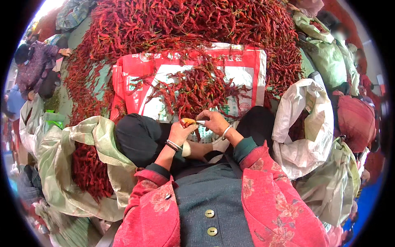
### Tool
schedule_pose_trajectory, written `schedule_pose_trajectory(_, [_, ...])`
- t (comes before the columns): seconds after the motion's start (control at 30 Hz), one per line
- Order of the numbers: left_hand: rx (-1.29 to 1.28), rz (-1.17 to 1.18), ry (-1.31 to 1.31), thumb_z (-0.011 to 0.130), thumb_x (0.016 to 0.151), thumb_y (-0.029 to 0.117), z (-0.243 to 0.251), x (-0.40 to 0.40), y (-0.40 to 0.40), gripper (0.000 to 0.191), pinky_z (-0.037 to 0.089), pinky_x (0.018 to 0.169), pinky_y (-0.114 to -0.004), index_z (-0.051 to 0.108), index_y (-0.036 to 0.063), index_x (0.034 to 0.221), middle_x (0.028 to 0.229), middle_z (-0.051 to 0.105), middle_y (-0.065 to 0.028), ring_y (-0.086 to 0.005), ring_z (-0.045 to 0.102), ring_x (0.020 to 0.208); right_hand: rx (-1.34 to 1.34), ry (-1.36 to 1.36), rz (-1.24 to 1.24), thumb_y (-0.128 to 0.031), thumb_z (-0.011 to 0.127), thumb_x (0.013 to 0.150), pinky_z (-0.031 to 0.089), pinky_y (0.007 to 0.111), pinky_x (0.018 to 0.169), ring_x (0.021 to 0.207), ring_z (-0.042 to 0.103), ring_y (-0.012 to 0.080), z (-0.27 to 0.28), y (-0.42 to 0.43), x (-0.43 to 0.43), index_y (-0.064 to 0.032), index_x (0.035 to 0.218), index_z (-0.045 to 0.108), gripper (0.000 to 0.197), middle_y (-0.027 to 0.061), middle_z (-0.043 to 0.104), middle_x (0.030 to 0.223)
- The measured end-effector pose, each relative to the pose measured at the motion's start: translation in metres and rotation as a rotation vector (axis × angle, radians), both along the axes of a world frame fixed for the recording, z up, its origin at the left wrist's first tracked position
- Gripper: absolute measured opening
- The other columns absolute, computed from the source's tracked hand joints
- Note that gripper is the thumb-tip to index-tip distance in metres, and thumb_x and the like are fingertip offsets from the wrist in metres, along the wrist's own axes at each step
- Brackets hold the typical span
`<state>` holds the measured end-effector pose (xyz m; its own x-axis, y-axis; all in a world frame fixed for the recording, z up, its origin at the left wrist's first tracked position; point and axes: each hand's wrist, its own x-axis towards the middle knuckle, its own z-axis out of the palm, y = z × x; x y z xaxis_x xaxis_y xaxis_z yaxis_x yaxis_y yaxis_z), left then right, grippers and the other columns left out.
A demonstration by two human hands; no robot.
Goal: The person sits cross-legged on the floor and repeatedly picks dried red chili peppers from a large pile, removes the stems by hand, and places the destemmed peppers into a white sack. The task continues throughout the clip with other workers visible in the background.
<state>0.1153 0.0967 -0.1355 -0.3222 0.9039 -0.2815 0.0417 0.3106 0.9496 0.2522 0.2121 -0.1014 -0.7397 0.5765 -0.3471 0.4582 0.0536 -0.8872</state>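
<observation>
My left hand (182, 131) is closed around a few dried red chilli peppers (186, 124), with one hanging below the fingers. An orange-yellow covering or piece shows at its fingertips; I cannot tell which. My right hand (217, 122) meets it from the right, thumb and forefinger bent. A small silvery metal piece (201, 123) is at the right fingertips, either held or worn. Just beyond both hands, a loose heap of red chillies (200, 89) lies on a red and white printed woven sack (133, 71), spread flat before my crossed legs.
A large chilli pile (191, 21) rises behind the flat sack. To my left stands an open woven sack (52, 151) with chillies inside; another open white sack (305, 145) is at my right. People sit on both sides, one in purple (38, 63) at far left.
</observation>
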Motion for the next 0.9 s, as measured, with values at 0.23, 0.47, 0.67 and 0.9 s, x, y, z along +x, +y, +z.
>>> schedule_pose_trajectory(0.23, [0.035, 0.248, -0.530, 0.052, 0.088, 0.021, 0.009, -0.006, -0.002, 0.016, 0.037, 0.045, -0.018, 0.056, 0.0059, 0.093, 0.074, 0.061, -0.0028, -0.0067, 0.051, 0.054, 0.756, -0.296, -0.116, -0.021, 0.059, 0.079, 0.048, 0.040, 0.071, 0.082, 0.060, 0.0321, -0.044, 0.040, -0.029, -0.0063, 0.086, 0.058, 0.016, 0.0138, 0.059, 0.091])
schedule_pose_trajectory(0.47, [0.045, 0.309, -0.659, 0.056, 0.086, 0.018, 0.000, -0.010, -0.003, 0.014, 0.039, 0.044, -0.020, 0.055, 0.0067, 0.094, 0.070, 0.054, -0.0002, -0.0074, 0.050, 0.054, 0.522, -0.333, -0.096, -0.025, 0.060, 0.078, 0.047, 0.042, 0.072, 0.082, 0.061, 0.0309, -0.026, 0.052, -0.018, -0.0053, 0.093, 0.062, 0.025, 0.0151, 0.064, 0.084])
schedule_pose_trajectory(0.67, [0.025, 0.198, -0.552, 0.061, 0.083, 0.014, -0.004, -0.001, 0.010, 0.025, 0.041, 0.059, -0.019, 0.059, 0.0009, 0.104, 0.081, 0.060, 0.0011, -0.0050, 0.052, 0.067, -0.421, -0.062, -0.064, -0.023, 0.061, 0.084, 0.038, 0.022, 0.042, 0.047, 0.047, 0.0062, 0.002, -0.014, 0.005, -0.0038, 0.095, 0.062, 0.022, 0.0007, 0.055, 0.063])
schedule_pose_trajectory(0.9, [0.032, 0.141, -0.478, 0.061, 0.083, 0.014, -0.008, -0.006, -0.001, 0.021, 0.042, 0.066, -0.019, 0.062, 0.0002, 0.099, 0.085, 0.060, 0.0002, -0.0065, 0.053, 0.075, 0.009, -0.105, 0.015, -0.020, 0.062, 0.081, 0.048, 0.031, 0.059, 0.068, 0.061, 0.0169, -0.001, -0.006, -0.006, -0.0034, 0.093, 0.060, 0.021, 0.0086, 0.063, 0.076])
